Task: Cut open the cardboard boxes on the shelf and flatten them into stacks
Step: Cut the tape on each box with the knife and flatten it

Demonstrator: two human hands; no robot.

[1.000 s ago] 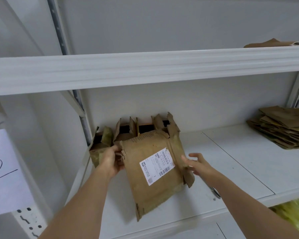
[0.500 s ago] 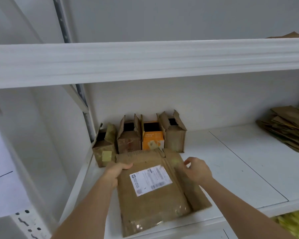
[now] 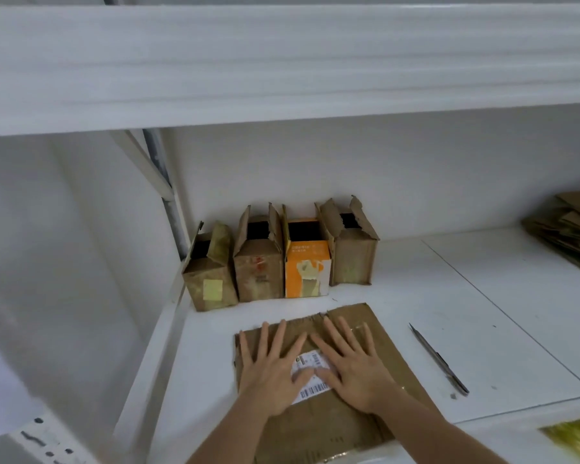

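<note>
A flattened brown cardboard box (image 3: 387, 360) with a white shipping label lies flat on the white shelf (image 3: 432, 296) near its front edge. My left hand (image 3: 273, 366) and my right hand (image 3: 355, 366) both press down on it with palms flat and fingers spread. Behind it, against the back wall, stands a row of several small boxes with open top flaps: brown ones (image 3: 210, 272) (image 3: 258, 266) (image 3: 350, 252) and an orange one (image 3: 307, 266). A slim metal knife (image 3: 437, 358) lies on the shelf to the right of the flattened box, touched by neither hand.
A stack of flattened cardboard (image 3: 570, 226) sits at the shelf's far right. The upper shelf's white front beam (image 3: 282, 61) runs across the top. A metal upright and brace (image 3: 168, 209) stand at the left. Something yellow-green (image 3: 573, 440) shows below the shelf.
The cardboard box went from held tilted in both hands to lying flat on the shelf. Both hands opened and now press on top of it. The view dipped downward and closer.
</note>
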